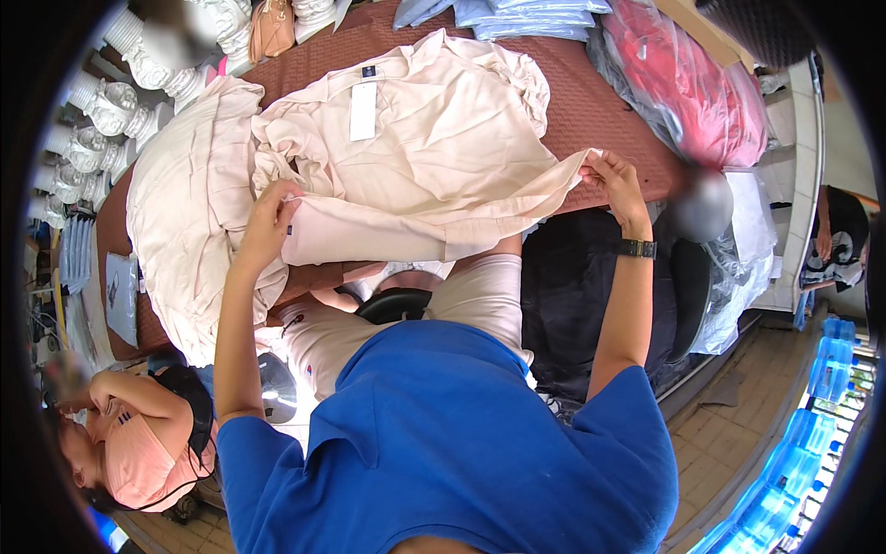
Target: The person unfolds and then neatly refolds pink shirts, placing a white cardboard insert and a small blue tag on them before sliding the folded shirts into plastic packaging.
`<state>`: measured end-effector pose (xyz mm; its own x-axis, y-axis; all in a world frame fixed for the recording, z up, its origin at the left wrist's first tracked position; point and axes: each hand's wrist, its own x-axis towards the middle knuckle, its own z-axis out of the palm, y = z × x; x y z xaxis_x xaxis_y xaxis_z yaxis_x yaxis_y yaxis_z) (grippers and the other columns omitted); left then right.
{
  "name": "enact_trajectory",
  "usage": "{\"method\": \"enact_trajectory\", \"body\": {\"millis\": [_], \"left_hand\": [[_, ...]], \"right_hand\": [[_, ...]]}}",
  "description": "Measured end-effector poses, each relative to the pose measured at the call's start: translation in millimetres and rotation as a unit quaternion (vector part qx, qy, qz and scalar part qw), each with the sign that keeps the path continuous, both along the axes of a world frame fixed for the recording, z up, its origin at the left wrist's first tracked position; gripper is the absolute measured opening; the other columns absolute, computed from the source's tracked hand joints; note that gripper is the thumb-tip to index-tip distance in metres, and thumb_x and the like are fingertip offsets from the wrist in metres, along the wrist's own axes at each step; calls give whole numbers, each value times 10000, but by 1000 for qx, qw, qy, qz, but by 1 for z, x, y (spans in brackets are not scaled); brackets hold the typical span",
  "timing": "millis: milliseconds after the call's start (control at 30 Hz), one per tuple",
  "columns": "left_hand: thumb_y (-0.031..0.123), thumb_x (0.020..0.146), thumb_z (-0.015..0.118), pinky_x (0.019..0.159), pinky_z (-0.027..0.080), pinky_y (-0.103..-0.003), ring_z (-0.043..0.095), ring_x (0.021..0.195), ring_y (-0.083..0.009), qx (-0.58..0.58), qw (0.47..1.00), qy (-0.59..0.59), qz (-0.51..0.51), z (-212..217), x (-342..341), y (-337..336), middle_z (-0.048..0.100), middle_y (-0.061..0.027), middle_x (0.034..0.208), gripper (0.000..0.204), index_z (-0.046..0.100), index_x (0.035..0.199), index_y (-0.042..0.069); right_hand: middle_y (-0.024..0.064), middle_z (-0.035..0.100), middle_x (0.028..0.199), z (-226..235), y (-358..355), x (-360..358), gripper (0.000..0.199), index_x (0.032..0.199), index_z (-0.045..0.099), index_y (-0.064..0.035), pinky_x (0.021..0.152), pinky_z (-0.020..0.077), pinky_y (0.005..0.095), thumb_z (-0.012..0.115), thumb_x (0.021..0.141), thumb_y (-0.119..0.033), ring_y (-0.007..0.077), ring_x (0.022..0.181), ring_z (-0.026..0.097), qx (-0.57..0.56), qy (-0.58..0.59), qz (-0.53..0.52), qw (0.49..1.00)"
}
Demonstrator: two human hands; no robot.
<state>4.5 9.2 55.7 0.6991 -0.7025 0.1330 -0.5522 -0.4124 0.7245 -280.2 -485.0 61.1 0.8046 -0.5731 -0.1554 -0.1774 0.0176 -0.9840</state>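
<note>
Garment (443, 138): pale beige soft cloth, white rectangular tag (363, 113) attached, spread across brown textured-cloth-covered desk (609, 120)
Left hand (270, 220): fingertips pinching its near left edge
Right hand (616, 189): fingertips pinching its right end

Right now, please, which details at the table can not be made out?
- Head view: any print on the white tag is too small to read.
- Head view: the light-blue folded packs are cut off by the top edge.
- Head view: the pale beige garment hides the brown table cover beneath it.
- Head view: the left hand and right hand cover the bits of edge they pinch.
</note>
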Motion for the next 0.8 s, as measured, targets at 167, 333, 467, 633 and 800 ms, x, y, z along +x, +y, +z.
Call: {"method": "enact_trajectory", "body": {"millis": [167, 333, 467, 633, 800], "left_hand": [[-15, 951, 588, 638, 388, -240, 434, 701, -88, 62, 997, 51, 10, 33, 0, 19, 500, 8, 791, 149, 554, 1082, 47], [5, 961, 594, 651, 406, -243, 440, 704, -89, 4, 993, 110, 42, 31, 8, 36, 470, 15, 783, 119, 563, 1069, 43], [10, 969, 592, 667, 410, -229, 447, 711, -78, -51, 988, 138, 46, 45, 2, 37, 491, 25, 789, 54, 578, 1017, 30], [40, 966, 626, 691, 417, -217, 462, 743, -54, -62, 989, 125, 42, 44, 6, 42, 522, 33, 818, 47, 581, 959, 29], [67, 963, 653, 690, 401, -214, 450, 749, -52, -107, 988, 98, 59, 54, 3, 44, 515, 37, 817, 95, 567, 946, 33]], "right_hand": [[80, 712, 957, 3, -6, 1, 249, 1081, 674, 22, 817, 539, 276, 592, 1014, -204, 142, 862, 672, 22, -40, -1, 999], [126, 711, 1024, 6, -14, -2, 248, 1112, 649, 46, 828, 552, 295, 549, 1025, -163, 171, 927, 681, 76, -83, -6, 994], [150, 693, 1099, 15, -10, -2, 275, 1191, 611, 65, 874, 553, 311, 508, 1034, -136, 193, 995, 677, 95, -87, -6, 992], [167, 686, 1114, 12, -12, -4, 321, 1278, 568, 83, 894, 553, 293, 577, 983, -45, 189, 993, 678, 44, -69, -6, 997], [151, 687, 1105, 13, -8, -4, 330, 1271, 572, 73, 873, 557, 271, 616, 958, -18, 164, 951, 679, 32, -79, 10, 996]]}}
